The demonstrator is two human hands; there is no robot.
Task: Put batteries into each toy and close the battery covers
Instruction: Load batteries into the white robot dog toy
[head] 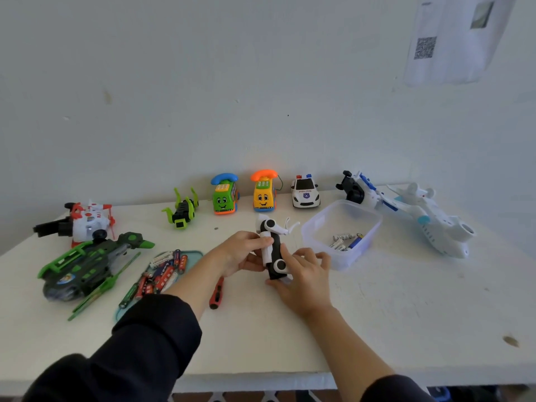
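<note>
At the centre of the frame, a black-and-white toy (271,250) is held just above the white table (377,309): a long black body with a white band across its middle, round white wheel-like discs, and thin white prongs at its far end. The left hand (242,250) grips its upper part with curled fingers; the right hand (303,275) grips its lower end, fingers partly spread.
</note>
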